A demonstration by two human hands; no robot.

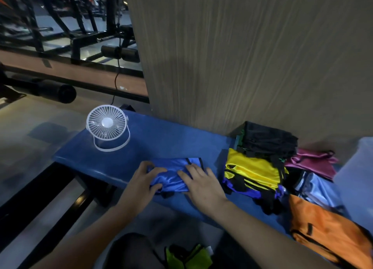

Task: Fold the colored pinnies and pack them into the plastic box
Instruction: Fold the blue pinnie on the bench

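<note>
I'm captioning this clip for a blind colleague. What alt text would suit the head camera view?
Two hands work a shiny blue pinny on a blue padded bench: the left hand grips its left end, the right hand presses flat on top. A white desk fan stands to the left; yellow, black, maroon and orange pinnies lie to the right.

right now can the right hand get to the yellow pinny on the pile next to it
Probably yes. The right hand rests flat on the blue pinny, and the yellow pinny lies just to its right on the bench with nothing between them; only black pinnies overlap its far edge.
</note>
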